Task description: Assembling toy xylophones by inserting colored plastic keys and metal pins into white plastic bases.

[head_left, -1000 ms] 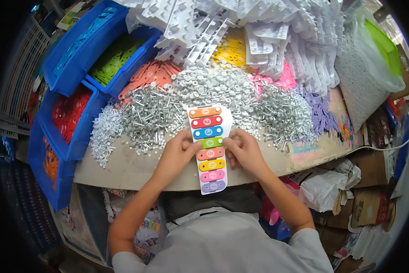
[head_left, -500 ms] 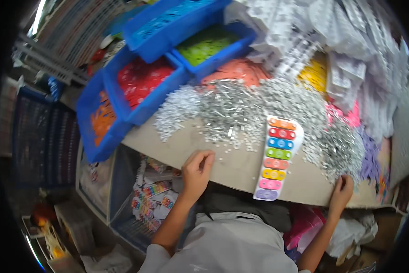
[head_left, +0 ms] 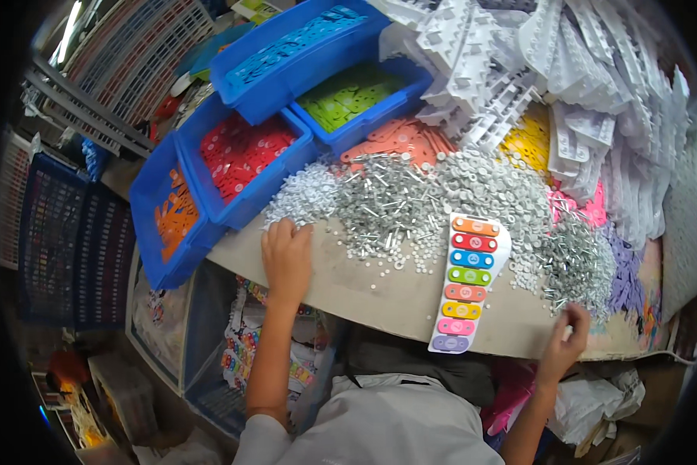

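A toy xylophone (head_left: 462,293) lies on the table between my hands, its white base bearing a row of coloured bars. White dots show at the ends of the upper bars. My left hand (head_left: 288,262) is at the near edge of a heap of tiny white parts (head_left: 306,192), fingers curled down; what they pinch, if anything, is hidden. By the table's front edge, right of the xylophone, my right hand (head_left: 563,347) has its fingers closed toward the thumb; anything in them is too small to make out. It is nearest a heap of small silvery pins (head_left: 573,260).
Blue bins hold red (head_left: 244,155), orange (head_left: 178,213), green (head_left: 352,97) and light blue bars (head_left: 298,43). Behind the xylophone lie metal pins (head_left: 387,198) and white rings (head_left: 492,186). White bases (head_left: 550,62) are stacked high behind. Purple bars (head_left: 626,275) lie far right.
My left hand has moved left and away from me, up to the tiny white parts. The right hand has shifted slightly left and nearer. The xylophone lies much as before.
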Demonstrator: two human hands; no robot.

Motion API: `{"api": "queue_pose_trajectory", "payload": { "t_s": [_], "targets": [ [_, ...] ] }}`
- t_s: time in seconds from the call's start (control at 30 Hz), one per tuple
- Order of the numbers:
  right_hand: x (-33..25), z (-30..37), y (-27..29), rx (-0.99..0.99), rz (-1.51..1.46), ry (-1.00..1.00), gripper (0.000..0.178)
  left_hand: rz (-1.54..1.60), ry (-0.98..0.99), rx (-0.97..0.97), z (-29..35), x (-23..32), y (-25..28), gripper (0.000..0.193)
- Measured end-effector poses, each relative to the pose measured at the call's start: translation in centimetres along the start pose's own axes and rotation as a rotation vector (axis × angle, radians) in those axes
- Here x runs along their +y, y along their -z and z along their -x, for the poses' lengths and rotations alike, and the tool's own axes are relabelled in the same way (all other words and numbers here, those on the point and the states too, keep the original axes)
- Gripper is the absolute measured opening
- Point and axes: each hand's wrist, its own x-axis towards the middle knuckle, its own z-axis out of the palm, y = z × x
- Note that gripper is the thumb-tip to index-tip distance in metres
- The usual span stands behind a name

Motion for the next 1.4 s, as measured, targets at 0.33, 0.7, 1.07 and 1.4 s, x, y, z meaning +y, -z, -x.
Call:
{"api": "queue_pose_trajectory", "payload": {
  "t_s": [0.33,0.7,1.07,1.4],
  "targets": [
    [-6.2,0.2,-6.1,-0.264,-0.195,0.254,0.016,-0.085,0.044,-0.011,-0.1,-0.6,-1.1,0.008],
    [-5.7,1.0,-8.2,-0.321,-0.216,0.284,0.017,-0.012,0.052,0.052,-0.1,-0.5,-0.7,0.009],
    [-6.1,0.6,-7.5,-0.559,-0.487,-0.431,0.023,1.418,0.624,-0.488,0.9,9.0,1.1,0.013],
    [-4.7,-1.7,-7.5,-0.896,-0.559,-0.605,0.026,1.637,0.572,-0.920,1.2,14.4,-1.9,0.012]
  ]
}}
